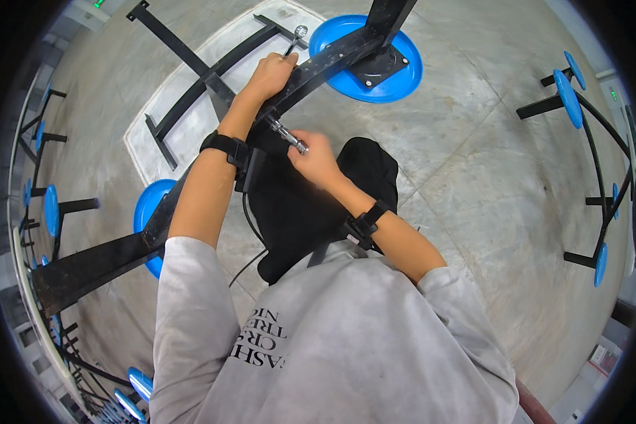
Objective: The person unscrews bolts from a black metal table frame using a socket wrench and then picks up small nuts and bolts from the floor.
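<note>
Near edge: the person's grey sweatshirt (pixel 332 339) fills the bottom of the head view, both forearms reaching away, black wrist straps on each. Black trousers (pixel 297 205) show below the arms.

Right hand (pixel 316 159), nearer the body, has its fingers closed around the handle end of a chrome ratchet wrench (pixel 287 136). The wrench's long axis runs from the hand up and left, its head meeting the underside of the black steel beam (pixel 191 191). What it bites on is hidden by the beam.

Left hand (pixel 270 74), farther out, has its fingers wrapped over the top of the same beam, just above and left of the wrench head. A second chrome wrench (pixel 295 39) pokes out past that hand's fingertips, ring end pointing far; whether the hand grips it or only the beam cannot be told.

The beam runs diagonally from near left to far right, ending at a blue round seat (pixel 396 71). Another blue seat (pixel 148 212) sits under the beam at near left.

Farther: a black frame (pixel 198 71) lies on a pale board on the concrete floor (pixel 473 155). More blue-seat frames (pixel 579 92) stand at right.
</note>
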The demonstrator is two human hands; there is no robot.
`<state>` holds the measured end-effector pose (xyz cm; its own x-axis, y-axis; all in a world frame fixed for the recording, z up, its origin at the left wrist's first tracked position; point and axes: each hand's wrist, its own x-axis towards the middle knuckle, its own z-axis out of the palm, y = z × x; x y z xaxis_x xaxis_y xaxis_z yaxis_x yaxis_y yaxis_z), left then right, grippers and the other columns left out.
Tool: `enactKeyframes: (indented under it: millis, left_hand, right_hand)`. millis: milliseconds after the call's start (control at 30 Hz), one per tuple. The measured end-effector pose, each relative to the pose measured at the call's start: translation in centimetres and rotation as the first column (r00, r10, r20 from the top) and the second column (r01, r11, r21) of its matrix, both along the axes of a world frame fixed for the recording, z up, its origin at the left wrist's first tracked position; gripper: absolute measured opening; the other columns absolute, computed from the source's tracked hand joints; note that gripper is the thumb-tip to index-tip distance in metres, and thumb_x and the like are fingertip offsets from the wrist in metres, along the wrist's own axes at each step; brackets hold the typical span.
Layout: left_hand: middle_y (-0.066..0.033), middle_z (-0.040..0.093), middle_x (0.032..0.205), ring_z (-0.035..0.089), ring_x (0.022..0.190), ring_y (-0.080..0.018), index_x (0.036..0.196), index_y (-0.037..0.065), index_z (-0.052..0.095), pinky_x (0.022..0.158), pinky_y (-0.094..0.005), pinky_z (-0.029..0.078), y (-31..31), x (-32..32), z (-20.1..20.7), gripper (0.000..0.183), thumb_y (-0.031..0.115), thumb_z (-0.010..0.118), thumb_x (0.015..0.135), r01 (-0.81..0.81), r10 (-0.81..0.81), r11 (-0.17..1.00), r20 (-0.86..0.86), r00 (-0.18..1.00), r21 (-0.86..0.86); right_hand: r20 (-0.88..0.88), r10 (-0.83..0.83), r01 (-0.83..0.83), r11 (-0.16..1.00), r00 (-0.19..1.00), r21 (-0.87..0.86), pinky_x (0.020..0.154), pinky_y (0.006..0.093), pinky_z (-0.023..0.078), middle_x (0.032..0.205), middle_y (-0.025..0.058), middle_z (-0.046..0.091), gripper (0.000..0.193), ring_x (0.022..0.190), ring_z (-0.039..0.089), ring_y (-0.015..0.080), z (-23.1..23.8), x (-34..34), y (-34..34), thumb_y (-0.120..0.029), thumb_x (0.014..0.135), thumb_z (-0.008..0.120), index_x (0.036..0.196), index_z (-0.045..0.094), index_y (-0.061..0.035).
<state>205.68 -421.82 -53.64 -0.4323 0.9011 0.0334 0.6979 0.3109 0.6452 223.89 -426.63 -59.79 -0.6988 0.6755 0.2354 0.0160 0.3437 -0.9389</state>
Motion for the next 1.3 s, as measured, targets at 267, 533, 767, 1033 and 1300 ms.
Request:
enactKeyframes:
  millis: [267,533,767,1033,1300]
  left_hand:
    - [-0.0201,0.062,0.095,0.057,0.089,-0.026,0.099,-0.006,0.062,0.085,-0.0324,0.038,3.0,-0.6,-1.6,0.059,0.048,0.042,0.086,-0.069,0.102,0.965,0.122,0.987,-0.251]
    - [-0.0124,0.054,0.111,0.051,0.095,-0.0185,0.123,-0.002,0.047,0.088,-0.0299,0.036,4.2,0.0,-1.4,0.066,0.05,0.049,0.084,0.091,0.102,0.9,0.408,0.907,-0.427]
    - [-0.0138,0.054,0.114,0.05,0.098,-0.0178,0.122,-0.007,0.048,0.089,-0.0291,0.036,4.7,1.0,-1.9,0.066,0.049,0.044,0.087,0.095,0.035,0.911,0.305,0.952,-0.401]
    - [-0.0117,0.057,0.107,0.049,0.096,-0.0165,0.12,-0.005,0.05,0.089,-0.0269,0.035,4.1,1.2,-4.5,0.059,0.045,0.041,0.089,0.161,-0.128,0.959,0.15,0.98,-0.234]
    - [-0.0251,0.062,0.097,0.058,0.092,-0.0294,0.103,-0.008,0.059,0.084,-0.0372,0.04,4.2,0.5,-5.8,0.065,0.052,0.036,0.09,-0.008,0.019,0.949,0.03,0.999,-0.316]
  right_hand:
    - [-0.361,0.093,-0.362,0.452,0.928,-0.815,0.044,0.0245,0.028,0.054,-0.0031,0.036,0.031,0.045,0.032,0.0054,-2.0,0.2,2.3,0.003,0.077,0.047,0.106,0.056,0.0055]
    - [-0.436,-0.051,-0.423,0.159,0.899,-0.892,0.044,0.0258,0.03,0.055,-0.0018,0.033,0.026,0.043,0.032,0.008,-3.4,0.1,2.5,0.005,0.079,0.044,0.103,0.055,0.0054]
    - [-0.421,-0.035,-0.399,0.252,0.907,-0.882,0.044,0.0249,0.027,0.055,-0.003,0.032,0.027,0.043,0.031,0.0072,-3.2,0.7,2.2,0.004,0.08,0.043,0.105,0.054,0.0067]
    - [-0.399,-0.085,-0.357,0.304,0.913,-0.883,0.041,0.0257,0.03,0.053,-0.002,0.036,0.023,0.042,0.032,0.0069,-5.3,1.0,1.6,0.004,0.078,0.044,0.097,0.057,0.0066]
    - [-0.384,-0.077,-0.312,0.449,0.92,-0.837,0.044,0.0255,0.031,0.053,-0.003,0.032,0.024,0.042,0.03,0.0076,-5.8,0.2,0.5,0.002,0.079,0.043,0.099,0.056,0.0079]
